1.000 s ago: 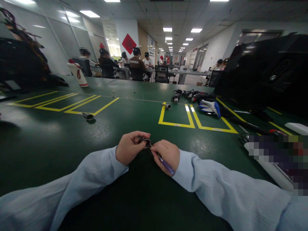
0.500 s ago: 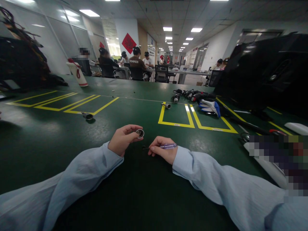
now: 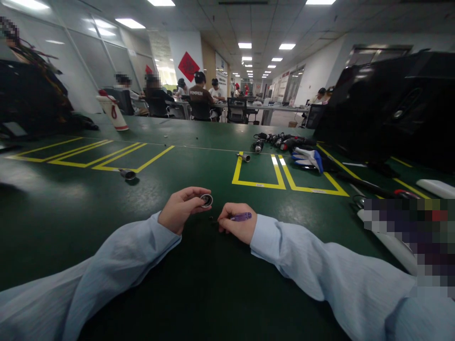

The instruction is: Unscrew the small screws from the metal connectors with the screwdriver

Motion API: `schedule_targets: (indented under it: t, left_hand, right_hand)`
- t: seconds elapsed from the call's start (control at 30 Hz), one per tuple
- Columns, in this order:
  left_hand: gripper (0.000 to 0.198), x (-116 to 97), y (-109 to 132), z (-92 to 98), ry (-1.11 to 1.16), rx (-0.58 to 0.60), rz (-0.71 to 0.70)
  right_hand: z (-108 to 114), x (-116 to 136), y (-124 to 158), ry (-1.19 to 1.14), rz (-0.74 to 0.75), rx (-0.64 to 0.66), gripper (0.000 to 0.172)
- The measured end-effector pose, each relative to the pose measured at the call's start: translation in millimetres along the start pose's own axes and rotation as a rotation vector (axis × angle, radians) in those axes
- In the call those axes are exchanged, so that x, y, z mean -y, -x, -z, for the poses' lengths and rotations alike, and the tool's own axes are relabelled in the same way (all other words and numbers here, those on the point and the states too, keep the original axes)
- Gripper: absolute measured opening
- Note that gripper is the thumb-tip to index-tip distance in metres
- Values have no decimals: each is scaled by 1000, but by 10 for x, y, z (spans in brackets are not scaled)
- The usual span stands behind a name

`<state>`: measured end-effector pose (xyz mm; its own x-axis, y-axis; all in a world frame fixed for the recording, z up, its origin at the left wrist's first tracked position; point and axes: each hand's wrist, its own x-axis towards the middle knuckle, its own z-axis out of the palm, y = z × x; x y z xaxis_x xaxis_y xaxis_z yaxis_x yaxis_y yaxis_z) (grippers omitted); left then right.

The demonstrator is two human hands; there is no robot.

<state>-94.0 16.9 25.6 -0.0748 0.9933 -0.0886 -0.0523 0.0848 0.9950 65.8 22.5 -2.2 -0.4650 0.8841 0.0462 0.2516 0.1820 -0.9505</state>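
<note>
My left hand (image 3: 180,208) is closed around a round metal fitting (image 3: 206,201), its ring-shaped open end turned toward me. Its rear part is hidden by my fingers. A little to the right, my right hand (image 3: 237,222) pinches a small screwdriver (image 3: 241,217) with a clear purple handle. The screwdriver's thin shaft points left, below the fitting and apart from it. At its tip is a tiny dark piece (image 3: 211,218), too small to make out. Both hands are above the dark green table (image 3: 170,284).
One metal fitting (image 3: 127,174) lies on the left, another (image 3: 243,157) by the yellow tape (image 3: 259,184). Bundled cables (image 3: 273,139) and a blue-white glove (image 3: 307,159) lie farther right. A white cup (image 3: 113,113) stands back left; black bulky objects (image 3: 384,104) flank the table. People sit beyond.
My right hand has shifted slightly left, and the screwdriver handle now sits lower between the fingers. My left hand keeps the fitting in nearly the same place. The view has tilted a little.
</note>
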Motion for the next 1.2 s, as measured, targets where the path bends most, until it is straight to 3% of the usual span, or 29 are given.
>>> schedule_targets:
  t: [0.13, 0.3, 0.37, 0.5, 0.7, 0.87, 1.2]
  left_hand:
    - [25, -26, 22, -17, 2, 0, 18]
    - [24, -41, 43, -29, 31, 8, 21]
    - [25, -36, 42, -26, 39, 10, 28]
    - [28, -22, 42, -26, 22, 16, 31]
    - [31, -19, 101, -58, 1, 74, 33]
    - [31, -9, 126, -55, -12, 101, -2]
    - [25, 57, 72, -44, -18, 68, -58]
  right_hand:
    - [70, 66, -39, -58, -160, 70, 21]
    - [52, 81, 28, -163, -158, 35, 20]
    - [39, 63, 69, -220, -86, 30, 16]
    - [35, 27, 127, -297, 193, -41, 4]
    - [-7, -8, 131, 5, 424, -185, 7]
    - [-22, -85, 98, 210, 528, -209, 9]
    - [-41, -84, 87, 341, 619, -198, 10]
